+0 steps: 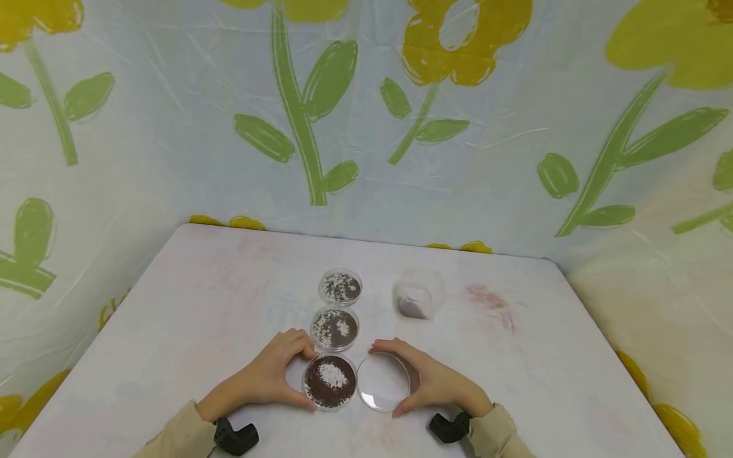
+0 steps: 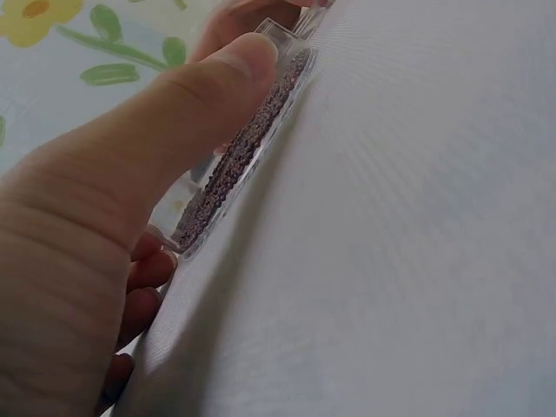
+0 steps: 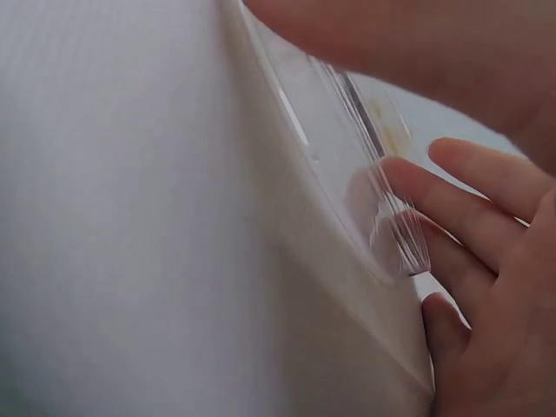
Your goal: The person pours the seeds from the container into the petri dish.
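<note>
Near the front of the table, my left hand [image 1: 269, 374] holds the sides of a petri dish [image 1: 323, 394] between thumb and fingers. Dark brown granules fill it, with a white patch on top. In the left wrist view the thumb presses the rim of this dish [image 2: 234, 161]. Just to its right, my right hand [image 1: 436, 380] holds a clear, empty petri dish piece [image 1: 383, 381] by its edge; whether it is a lid or a base I cannot tell. The two round pieces stand side by side, about touching. In the right wrist view, fingers curve around the clear rim [image 3: 347, 165].
Behind the held dish stand a middle petri dish [image 1: 335, 329] and a farther petri dish [image 1: 340, 287], both with dark and white granules. A clear container [image 1: 420, 296] with something greyish inside is at the back right. Flower-printed cloth [image 1: 366, 159] surrounds the white table [image 1: 229, 273].
</note>
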The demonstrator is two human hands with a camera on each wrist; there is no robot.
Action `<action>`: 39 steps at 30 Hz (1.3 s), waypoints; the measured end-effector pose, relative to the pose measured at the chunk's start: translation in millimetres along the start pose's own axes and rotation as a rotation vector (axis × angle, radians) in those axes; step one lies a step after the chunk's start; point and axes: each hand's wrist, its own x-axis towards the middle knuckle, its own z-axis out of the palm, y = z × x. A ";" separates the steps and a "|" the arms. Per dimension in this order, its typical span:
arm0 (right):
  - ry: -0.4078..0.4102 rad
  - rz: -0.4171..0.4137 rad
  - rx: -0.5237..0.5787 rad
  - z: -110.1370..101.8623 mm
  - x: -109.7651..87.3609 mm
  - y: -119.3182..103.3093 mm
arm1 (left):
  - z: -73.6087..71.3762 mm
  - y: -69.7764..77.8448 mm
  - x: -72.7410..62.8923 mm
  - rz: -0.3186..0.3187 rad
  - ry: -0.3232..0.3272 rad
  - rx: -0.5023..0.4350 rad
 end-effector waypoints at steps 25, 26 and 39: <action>0.253 -0.208 0.197 15.7 14.6 -13.2 | -0.9 -0.3 1.0 -0.004 -0.008 -0.003; 0.270 -0.228 0.221 18.2 15.2 -9.4 | -0.7 -0.8 0.9 -0.011 -0.010 -0.005; 0.417 -0.266 0.376 45.1 27.9 -8.4 | -0.7 0.6 0.4 -0.036 -0.020 -0.003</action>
